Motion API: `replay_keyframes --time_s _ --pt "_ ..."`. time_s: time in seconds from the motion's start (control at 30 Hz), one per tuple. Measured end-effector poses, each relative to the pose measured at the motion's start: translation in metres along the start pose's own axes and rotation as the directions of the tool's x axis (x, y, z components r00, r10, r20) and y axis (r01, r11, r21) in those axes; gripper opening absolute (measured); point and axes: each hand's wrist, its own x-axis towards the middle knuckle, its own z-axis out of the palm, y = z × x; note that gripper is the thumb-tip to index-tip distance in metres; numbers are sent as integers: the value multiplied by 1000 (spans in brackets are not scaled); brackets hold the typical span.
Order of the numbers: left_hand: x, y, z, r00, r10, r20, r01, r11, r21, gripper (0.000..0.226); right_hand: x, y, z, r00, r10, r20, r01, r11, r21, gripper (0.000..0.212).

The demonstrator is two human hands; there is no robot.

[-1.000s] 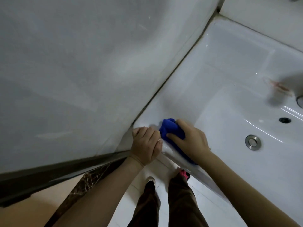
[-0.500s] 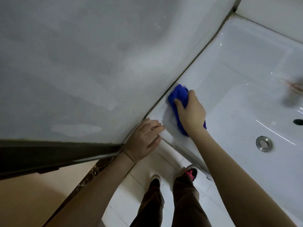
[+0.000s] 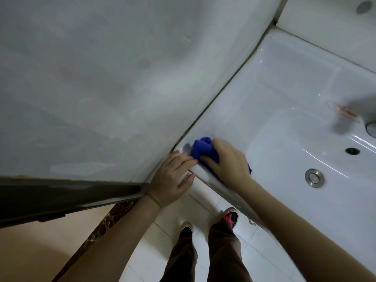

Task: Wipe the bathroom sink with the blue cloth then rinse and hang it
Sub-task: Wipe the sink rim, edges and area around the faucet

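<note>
1 crumpled blue cloth (image 3: 201, 149); 1 white ceramic sink (image 3: 284, 88); 1 round steel drain (image 3: 314, 177); 2 hands: left hand (image 3: 173, 178), right hand (image 3: 227, 162).

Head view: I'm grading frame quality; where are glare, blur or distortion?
In the head view, light is dim; glare streaks cross the sink near the drain; the right hand and blue cloth look slightly smeared; the wide lens bows straight edges.

Inspection finding: no legible text, label, brand, number or sign on any surface in view. One small dark mark (image 3: 251, 222) stands on the outer front face of the sink (image 3: 289, 82), low beside the floor tiles; it is too small and blurred to read and cannot be told as lettering or logo.
</note>
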Motion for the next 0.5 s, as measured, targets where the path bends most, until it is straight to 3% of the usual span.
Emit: replay_keyframes --time_s 0.07,0.1,0.2,0.27,0.33,0.4,0.47,0.5 --pt "2 2 2 1000 -10 -12 11 1000 8 32 -2 26 -15 999 -33 33 35 998 -61 28" --pt "5 2 4 999 -28 -38 27 1000 -11 30 10 42 -21 1000 2 -20 -4 995 -97 30" --pt "18 8 11 990 -115 -83 109 991 -78 28 66 77 -39 923 271 -272 -303 949 -83 37" --pt "26 14 16 992 -102 -81 96 993 -72 28 82 78 -43 884 331 -330 -375 924 -78 38" --pt "32 15 18 994 -68 -85 64 997 -47 27 61 63 -34 945 205 -257 -246 959 -141 44" --pt "34 13 22 993 -39 -113 39 999 -2 28 20 41 -16 992 -117 -57 103 975 -199 40" --pt "36 11 28 989 -30 -148 39 998 57 31 10 44 -14 936 -339 94 351 917 -191 37" --pt "36 10 31 985 -37 -167 50 996 73 31 26 54 -22 934 -348 80 357 919 -166 37"
